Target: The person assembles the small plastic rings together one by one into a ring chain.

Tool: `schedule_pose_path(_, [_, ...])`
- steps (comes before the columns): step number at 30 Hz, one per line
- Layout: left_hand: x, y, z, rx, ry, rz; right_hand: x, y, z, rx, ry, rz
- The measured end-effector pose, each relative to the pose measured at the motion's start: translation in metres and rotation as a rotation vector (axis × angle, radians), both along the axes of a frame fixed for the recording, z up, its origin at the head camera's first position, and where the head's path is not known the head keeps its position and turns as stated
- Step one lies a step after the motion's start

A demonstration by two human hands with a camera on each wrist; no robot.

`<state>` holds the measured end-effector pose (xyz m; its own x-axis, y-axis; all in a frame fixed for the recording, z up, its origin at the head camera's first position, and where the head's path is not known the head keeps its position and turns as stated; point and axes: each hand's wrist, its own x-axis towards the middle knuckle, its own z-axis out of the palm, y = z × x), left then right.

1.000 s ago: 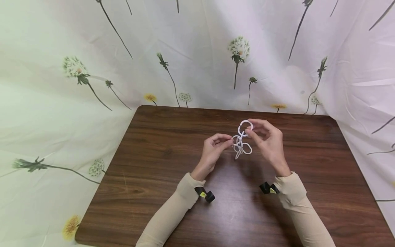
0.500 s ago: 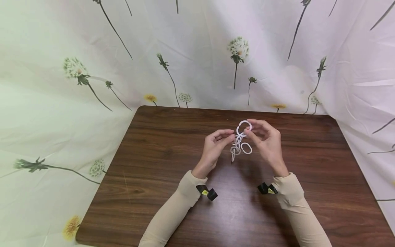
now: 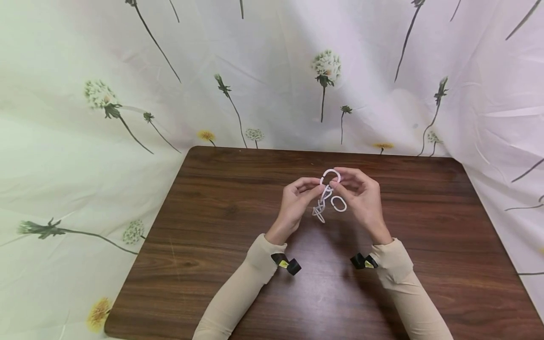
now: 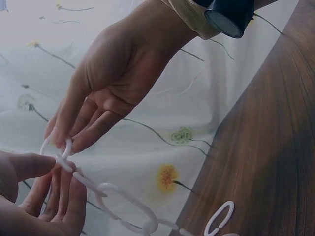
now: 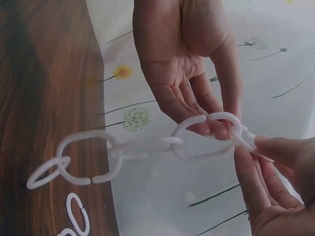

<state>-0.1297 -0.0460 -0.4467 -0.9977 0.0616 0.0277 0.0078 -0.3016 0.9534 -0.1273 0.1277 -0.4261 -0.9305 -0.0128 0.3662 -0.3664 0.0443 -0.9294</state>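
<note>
In the head view, a white plastic C-shaped link (image 3: 329,171) is pinched between the thumb and fingers of my right hand (image 3: 362,198). Several interlocked white links (image 3: 320,205) hang from it as a short chain. Close beside, my left hand (image 3: 294,204) has its thumb and fingertips on the upper part of this chain. The right wrist view shows the left fingertips around the second link (image 5: 203,156), and the right thumb and index finger on the end link (image 5: 253,146), seen almost edge-on. The gap of the second link faces upward there.
Under the hands, a loose white link (image 3: 345,205) lies on the brown wooden table (image 3: 221,226). A flower-printed curtain (image 3: 280,94) stands along the back and both sides. Black cameras (image 3: 293,266) are strapped on both wrists.
My right hand has moved slightly left with its link, and the two hands are closer together. The hanging chain has swung to the left. The loose link stays in place.
</note>
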Motion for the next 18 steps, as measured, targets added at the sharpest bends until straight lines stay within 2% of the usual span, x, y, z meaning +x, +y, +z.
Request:
schedule_pose_path(11, [0.0, -0.002, -0.003, 0.008, 0.003, 0.006, -0.003, 0.009, 0.0, -0.023, 0.017, 0.026])
schedule_pose_path(18, [0.0, -0.007, -0.004, 0.042, -0.001, 0.019, -0.011, 0.021, -0.011, 0.087, 0.01, -0.03])
